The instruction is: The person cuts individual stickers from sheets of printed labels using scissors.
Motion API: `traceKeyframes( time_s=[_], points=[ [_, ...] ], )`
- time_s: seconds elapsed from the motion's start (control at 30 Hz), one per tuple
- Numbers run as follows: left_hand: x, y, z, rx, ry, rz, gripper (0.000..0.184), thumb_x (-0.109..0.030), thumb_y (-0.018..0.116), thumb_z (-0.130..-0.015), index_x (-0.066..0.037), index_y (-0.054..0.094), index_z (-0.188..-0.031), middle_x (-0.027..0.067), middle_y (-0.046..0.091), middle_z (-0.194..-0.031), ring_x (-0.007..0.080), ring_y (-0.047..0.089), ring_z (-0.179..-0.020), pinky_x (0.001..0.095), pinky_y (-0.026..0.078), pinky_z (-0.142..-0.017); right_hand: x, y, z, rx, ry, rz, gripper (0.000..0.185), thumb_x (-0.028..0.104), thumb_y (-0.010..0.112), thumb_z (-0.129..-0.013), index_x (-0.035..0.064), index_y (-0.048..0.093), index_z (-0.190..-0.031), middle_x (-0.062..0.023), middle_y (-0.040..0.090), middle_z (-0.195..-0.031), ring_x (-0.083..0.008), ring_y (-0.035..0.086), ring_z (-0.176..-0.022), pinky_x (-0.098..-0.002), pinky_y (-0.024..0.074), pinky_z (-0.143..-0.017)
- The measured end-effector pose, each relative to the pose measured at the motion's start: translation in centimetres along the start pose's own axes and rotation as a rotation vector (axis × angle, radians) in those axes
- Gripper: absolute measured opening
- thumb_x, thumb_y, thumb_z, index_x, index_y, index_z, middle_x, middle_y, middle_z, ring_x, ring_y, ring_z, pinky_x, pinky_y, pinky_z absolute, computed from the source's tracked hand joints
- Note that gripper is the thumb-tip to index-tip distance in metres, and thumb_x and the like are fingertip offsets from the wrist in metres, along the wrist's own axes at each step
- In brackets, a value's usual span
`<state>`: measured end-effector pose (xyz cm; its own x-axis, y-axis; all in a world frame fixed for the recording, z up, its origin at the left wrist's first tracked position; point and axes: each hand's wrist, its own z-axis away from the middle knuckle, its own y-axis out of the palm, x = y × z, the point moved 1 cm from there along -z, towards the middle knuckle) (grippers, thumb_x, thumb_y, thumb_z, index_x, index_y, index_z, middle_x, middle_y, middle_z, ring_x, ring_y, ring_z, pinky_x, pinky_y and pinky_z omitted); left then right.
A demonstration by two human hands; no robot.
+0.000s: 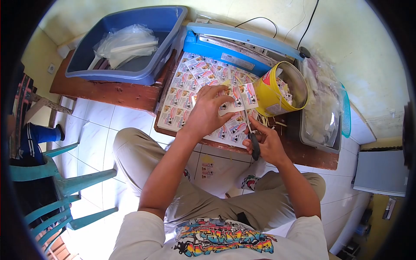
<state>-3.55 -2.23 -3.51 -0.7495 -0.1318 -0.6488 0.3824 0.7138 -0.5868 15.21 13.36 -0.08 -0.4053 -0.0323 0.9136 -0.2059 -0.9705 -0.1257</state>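
Your left hand (pixel 209 108) pinching the strip (pixel 250 93) between thumb and fingers, its printed end jutting right past the fingertips, your right hand (pixel 269 143) wrapped round the scissors (pixel 255 147), blades across the strip, yellow tub (pixel 268 96) just beside.

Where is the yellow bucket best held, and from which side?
Probably the right hand, once free, should pinch the yellow bucket by its near rim from the person's side: its mouth is open, while the blue paper cutter stands close behind.
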Motion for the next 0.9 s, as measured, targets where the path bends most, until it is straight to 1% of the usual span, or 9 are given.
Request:
traceKeyframes(
  time_s=[0.13,0.2,0.3,0.53,0.63,0.7,0.73,0.8,0.9],
  points=[
    [0.2,0.0,0.0,0.023,-0.027,0.025,0.039,-0.022,0.091,-0.074,-0.01,0.076,-0.108,0.0133,0.064,-0.132,0.0385,0.056,-0.128,0.052,0.039,-0.115,0.3,0.2,-0.1,-0.004,0.009,-0.005,0.087,0.001,0.081,-0.088,0.0113,0.039,-0.162,-0.0058,0.063,-0.117,-0.0085,0.063,-0.072,-0.0258,0.0542,-0.064],
    [0.4,-0.1,0.0,0.025,-0.024,0.015,0.039,-0.022,0.091,-0.074,-0.01,0.076,-0.108,0.0133,0.064,-0.133,0.0385,0.056,-0.128,0.0521,0.038,-0.115,0.5,0.4,-0.2,-0.026,-0.043,-0.013,0.086,0.007,0.085,-0.088,0.0106,0.04,-0.162,-0.0008,0.066,-0.103,-0.0051,0.06,-0.072,-0.0222,0.0523,-0.062],
    [0.6,-0.3,0.1,0.031,-0.029,-0.01,0.04,-0.021,0.091,-0.074,-0.011,0.076,-0.11,0.0134,0.064,-0.134,0.0376,0.056,-0.13,0.0531,0.037,-0.117,0.5,0.3,-0.7,-0.034,-0.033,-0.043,0.086,0.008,0.086,-0.088,0.0108,0.041,-0.161,-0.0017,0.064,-0.112,-0.0052,0.06,-0.073,-0.0214,0.0521,-0.061],
    [0.9,-0.7,0.6,0.099,-0.141,-0.143,0.047,-0.021,0.09,-0.075,-0.014,0.075,-0.118,0.0139,0.062,-0.14,0.0326,0.054,-0.136,0.0584,0.028,-0.122,-0.5,0.3,-1.6,-0.043,-0.07,0.031,0.087,0.02,0.089,-0.086,0.0094,0.044,-0.16,-0.0026,0.067,-0.11,-0.0039,0.058,-0.073,-0.0239,0.0504,-0.058],
    [1.4,-0.5,0.9,0.132,-0.182,-0.186,0.05,-0.02,0.09,-0.075,-0.015,0.072,-0.122,0.0143,0.062,-0.141,0.0352,0.052,-0.138,0.0602,0.029,-0.121,-0.5,0.5,-2.0,-0.056,0.01,0.19,0.082,0.017,0.087,-0.087,0.0106,0.047,-0.158,-0.0069,0.065,-0.12,-0.009,0.063,-0.084,-0.0256,0.0554,-0.069],
    [1.9,-0.2,1.1,0.135,-0.197,-0.216,0.05,-0.02,0.09,-0.075,-0.016,0.072,-0.122,0.0152,0.062,-0.141,0.0348,0.053,-0.138,0.0604,0.029,-0.121,-1.1,0.7,-2.8,-0.113,-0.182,0.511,0.084,0.029,0.09,-0.083,0.0092,0.051,-0.155,-0.011,0.066,-0.116,-0.0149,0.063,-0.082,-0.0286,0.0556,-0.076],
    [2.2,-0.1,1.2,0.132,-0.218,-0.244,0.05,-0.02,0.089,-0.075,-0.016,0.072,-0.122,0.0161,0.062,-0.141,0.0345,0.053,-0.138,0.0605,0.029,-0.12,-1.1,0.8,-2.9,-0.118,-0.185,0.507,0.084,0.029,0.09,-0.083,0.0092,0.051,-0.155,-0.011,0.066,-0.116,-0.0149,0.063,-0.082,-0.0286,0.0556,-0.076],
    [2.6,0.0,1.4,0.134,-0.237,-0.255,0.05,-0.02,0.089,-0.075,-0.016,0.072,-0.122,0.0171,0.062,-0.141,0.0347,0.053,-0.138,0.0601,0.03,-0.12,-0.6,1.3,-3.0,-0.147,-0.313,0.788,0.081,0.019,0.084,-0.078,0.0071,0.054,-0.152,-0.0202,0.068,-0.113,-0.0327,0.068,-0.093,-0.041,0.0556,-0.088],
    [3.3,0.2,1.7,0.132,-0.262,-0.261,0.05,-0.02,0.09,-0.075,-0.016,0.072,-0.122,0.0192,0.061,-0.141,0.0359,0.053,-0.138,0.0588,0.031,-0.119,-0.8,1.9,-3.7,-0.158,-0.376,0.861,0.074,0.013,0.077,-0.076,0.0074,0.057,-0.148,-0.0203,0.066,-0.118,-0.0372,0.067,-0.107,-0.045,0.0553,-0.094]
  ],
)
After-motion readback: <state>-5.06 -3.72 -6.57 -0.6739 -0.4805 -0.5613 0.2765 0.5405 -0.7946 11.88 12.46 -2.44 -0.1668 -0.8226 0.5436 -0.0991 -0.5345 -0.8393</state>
